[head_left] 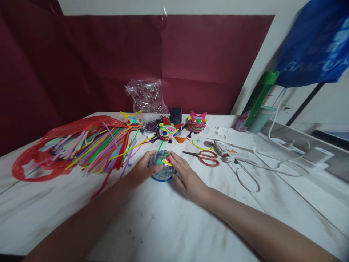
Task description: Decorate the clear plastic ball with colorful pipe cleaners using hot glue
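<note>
A clear round dome with a blue rim sits on the white marbled table between my hands. My left hand curls round its left side, the thumb over its front. On the right, my right hand holds the dome, fingers pressed together near a small yellow, green and pink eye-shaped piece on its surface. A green patch lies on the dome's top. Whether the fingertips touch the eye piece is hard to tell. Just beyond stands a colourful lion-like head of pipe cleaners.
Orange-handled scissors, a glue gun with its white cable and pliers lie to the right. On the left, many pipe cleaners spill from a red plastic bag. Behind stand a yellow-eared head, a pink-eared head and a phone.
</note>
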### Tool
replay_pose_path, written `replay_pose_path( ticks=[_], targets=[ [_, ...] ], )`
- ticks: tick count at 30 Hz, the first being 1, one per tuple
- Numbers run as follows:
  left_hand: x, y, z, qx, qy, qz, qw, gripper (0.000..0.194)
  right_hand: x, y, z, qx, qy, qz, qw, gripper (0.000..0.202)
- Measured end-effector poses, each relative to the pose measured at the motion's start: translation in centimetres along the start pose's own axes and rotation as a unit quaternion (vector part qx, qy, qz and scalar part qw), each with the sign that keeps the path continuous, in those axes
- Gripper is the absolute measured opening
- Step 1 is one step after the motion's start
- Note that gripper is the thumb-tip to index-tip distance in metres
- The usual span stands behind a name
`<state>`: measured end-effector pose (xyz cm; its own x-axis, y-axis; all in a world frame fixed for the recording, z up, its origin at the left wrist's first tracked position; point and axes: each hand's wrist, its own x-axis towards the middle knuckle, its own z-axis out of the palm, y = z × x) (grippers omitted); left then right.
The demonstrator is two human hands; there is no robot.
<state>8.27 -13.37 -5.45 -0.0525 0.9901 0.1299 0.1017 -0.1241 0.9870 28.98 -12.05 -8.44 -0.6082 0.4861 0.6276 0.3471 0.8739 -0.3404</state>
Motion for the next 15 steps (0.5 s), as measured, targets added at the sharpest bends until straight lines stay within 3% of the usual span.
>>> replay_pose_path(
  ticks=[4,15],
  targets=[
    [0.4,-1.4,-0.4,0.018,-0.049,0.014,0.999,0.083,-0.1,0.4,-0.2,0.019,0.014,0.022,0.999,0.061],
    [0.5,-1.6,-0.5,0.039,-0.102,0.023,0.994,0.082,-0.2,1.0,-0.2,0.047,0.046,0.028,0.997,0.043]
  ],
)
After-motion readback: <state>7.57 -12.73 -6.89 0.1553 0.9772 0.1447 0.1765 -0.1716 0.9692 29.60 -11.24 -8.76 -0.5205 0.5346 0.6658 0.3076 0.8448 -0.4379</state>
